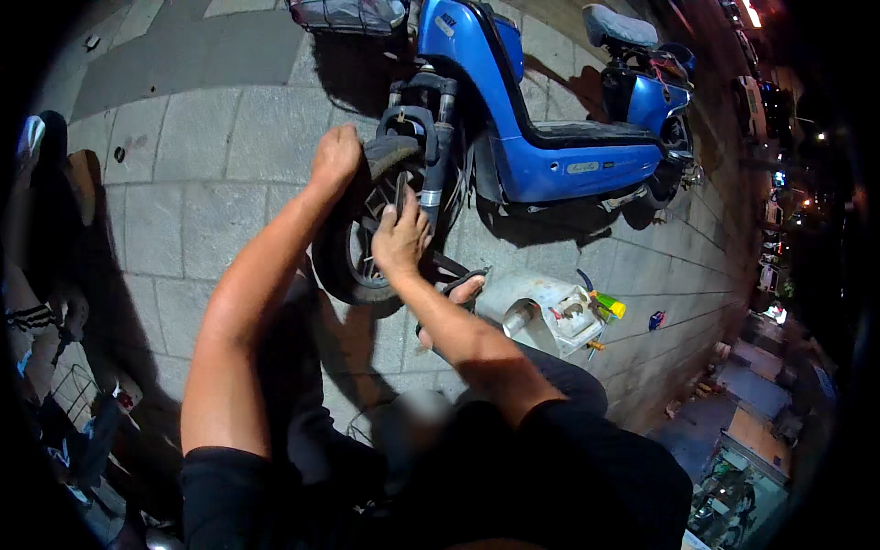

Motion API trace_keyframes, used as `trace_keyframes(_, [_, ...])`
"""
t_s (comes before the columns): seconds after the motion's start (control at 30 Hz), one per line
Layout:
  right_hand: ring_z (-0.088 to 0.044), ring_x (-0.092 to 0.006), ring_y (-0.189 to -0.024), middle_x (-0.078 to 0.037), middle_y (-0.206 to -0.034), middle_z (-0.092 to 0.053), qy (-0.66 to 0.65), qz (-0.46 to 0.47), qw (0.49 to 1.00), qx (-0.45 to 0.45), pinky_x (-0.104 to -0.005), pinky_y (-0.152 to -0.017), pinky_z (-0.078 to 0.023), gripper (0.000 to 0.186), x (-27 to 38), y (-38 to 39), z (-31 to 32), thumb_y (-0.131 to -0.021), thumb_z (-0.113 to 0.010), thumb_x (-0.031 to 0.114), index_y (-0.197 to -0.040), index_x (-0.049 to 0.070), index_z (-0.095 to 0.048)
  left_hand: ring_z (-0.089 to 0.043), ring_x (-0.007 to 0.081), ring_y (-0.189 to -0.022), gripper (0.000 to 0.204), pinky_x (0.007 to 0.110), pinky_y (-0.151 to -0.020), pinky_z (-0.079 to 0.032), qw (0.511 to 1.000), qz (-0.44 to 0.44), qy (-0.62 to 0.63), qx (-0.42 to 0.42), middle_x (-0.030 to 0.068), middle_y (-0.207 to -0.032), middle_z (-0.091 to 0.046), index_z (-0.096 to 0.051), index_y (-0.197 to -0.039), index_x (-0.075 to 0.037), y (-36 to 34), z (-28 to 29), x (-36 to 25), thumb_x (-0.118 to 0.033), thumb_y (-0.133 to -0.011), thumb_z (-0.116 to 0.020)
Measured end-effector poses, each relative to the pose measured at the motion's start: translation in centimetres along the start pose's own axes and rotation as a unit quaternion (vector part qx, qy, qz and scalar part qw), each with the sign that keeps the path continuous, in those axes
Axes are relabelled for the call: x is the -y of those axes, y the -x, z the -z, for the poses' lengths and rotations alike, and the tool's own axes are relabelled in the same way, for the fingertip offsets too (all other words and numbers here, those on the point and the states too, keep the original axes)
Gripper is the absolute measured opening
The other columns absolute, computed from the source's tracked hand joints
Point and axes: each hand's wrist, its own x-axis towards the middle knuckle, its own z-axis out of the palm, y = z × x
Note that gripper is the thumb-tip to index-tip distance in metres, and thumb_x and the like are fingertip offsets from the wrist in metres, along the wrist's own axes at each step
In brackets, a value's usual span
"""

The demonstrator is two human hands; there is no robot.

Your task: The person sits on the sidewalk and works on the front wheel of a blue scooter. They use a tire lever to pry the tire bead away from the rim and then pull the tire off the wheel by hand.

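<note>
A blue electric scooter [568,165] stands before me, its front wheel [359,286] with a black tyre and spokes turned toward me. My left hand [336,158] is closed on the tyre's upper edge, beside the fork [438,170]. Lower down, my right hand [403,236] reaches in front of the spokes, close to the fork's lower leg. A dark, slim piece [401,191] sticks up from its fingers; its exact kind is too small to tell. The fingers are bent around it.
At my right foot [466,291] lies a whitish tool container [536,307] with a yellow-green handled tool [610,305] on it. A small blue and red item [656,320] rests on the grey paving [220,220]. Other people's legs and shoes [82,188] are at the left.
</note>
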Motion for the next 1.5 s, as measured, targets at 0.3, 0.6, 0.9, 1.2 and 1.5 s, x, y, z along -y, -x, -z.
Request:
trace_keyframes(0.3, [-0.052,-0.0548,-0.131,-0.036,-0.147,-0.05,-0.038,0.019,0.999,0.033,-0.0551,-0.109,-0.045,0.063,-0.9,-2.2,2.2,-0.101,-0.061,0.024,-0.158,0.006,-0.041,-0.066,0.023,-0.113,0.053,0.037,-0.097,-0.05,0.921,0.133,0.364,0.049,0.0133,-0.127,-0.073,-0.064,-0.134,0.0,3.1,3.8,-0.9,-0.044,-0.106,-0.054])
trace_keyframes(0.6, [-0.071,-0.0437,-0.112,-0.029,-0.118,-0.073,0.029,0.063,0.963,0.262,-0.0457,-0.097,-0.054,0.06,-1.9,0.7,12.6,-0.09,-0.072,0.033,-0.14,0.0,-0.062,-0.061,0.0395,-0.127,0.098,0.048,-0.112,-0.044,0.917,0.036,-0.343,0.202,0.0268,-0.134,-0.064,-0.058,-0.148,-0.01,17.4,9.8,1.4,-0.064,-0.071,-0.088])
trace_keyframes(0.9, [-0.07,-0.0481,-0.103,-0.028,-0.108,-0.074,0.213,0.248,0.871,0.367,-0.0567,-0.095,-0.053,0.047,1.5,2.5,16.6,-0.095,-0.063,0.029,-0.137,0.007,-0.062,-0.056,0.0417,-0.138,0.101,0.046,-0.116,-0.044,0.891,0.164,-0.347,0.24,0.0273,-0.146,-0.057,-0.063,-0.142,-0.005,16.9,8.7,-1.0,-0.069,-0.067,-0.084])
trace_keyframes(1.2, [-0.075,-0.0377,-0.098,-0.016,-0.101,-0.078,0.278,0.395,0.821,0.304,-0.0518,-0.085,-0.058,0.034,5.6,3.0,18.5,-0.102,-0.06,0.039,-0.124,0.018,-0.076,-0.071,0.0219,-0.093,0.054,0.037,-0.084,-0.058,0.974,0.154,0.133,0.103,0.0114,-0.104,-0.075,-0.07,-0.119,0.003,20.1,6.0,4.5,-0.021,-0.075,-0.091])
trace_keyframes(1.5, [-0.08,-0.0294,-0.09,-0.013,-0.093,-0.081,0.476,0.504,0.664,0.281,-0.0408,-0.076,-0.061,0.019,13.4,2.3,14.4,-0.09,-0.067,0.026,-0.094,0.019,-0.084,-0.07,0.0184,-0.081,0.039,0.035,-0.076,-0.057,0.97,0.135,0.126,0.159,0.0075,-0.091,-0.075,-0.075,-0.103,0.003,19.6,7.2,5.4,-0.018,-0.071,-0.085])
